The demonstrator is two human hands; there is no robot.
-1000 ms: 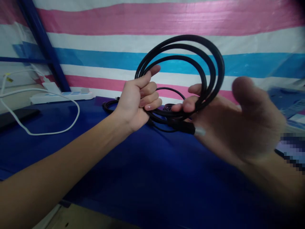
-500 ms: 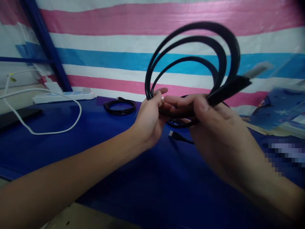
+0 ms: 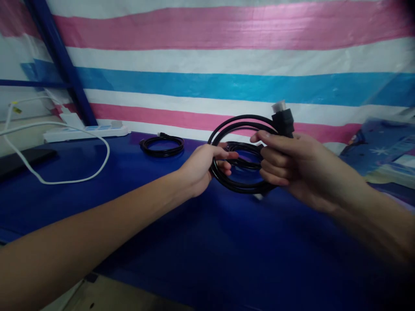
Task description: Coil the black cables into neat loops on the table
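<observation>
A black HDMI cable (image 3: 247,188), wound into a round coil, hangs above the table between my hands. My left hand (image 3: 205,167) is closed around the coil's left side. On the right side, my right hand (image 3: 288,160) has its fingers curled around the loops near the plug. That plug (image 3: 284,121), black with a metal tip, points upward above the right thumb. Below the coil another light tip shows, blurred. Behind the held loops a second coiled black cable (image 3: 244,164) lies on the table, partly hidden. A third coiled black cable (image 3: 162,152) rests farther left.
The blue table (image 3: 194,250) stands against a striped sheet. At the back left are a white power strip (image 3: 87,133), a looping white cord (image 3: 108,153) and a flat dark object (image 3: 29,162). A blue snowflake-patterned package (image 3: 376,142) sits at the right.
The held coil has come down and turned, its loops now rounder and its plug pointing up rather than right. My right hand has changed its grip. The coil behind is now more visible.
</observation>
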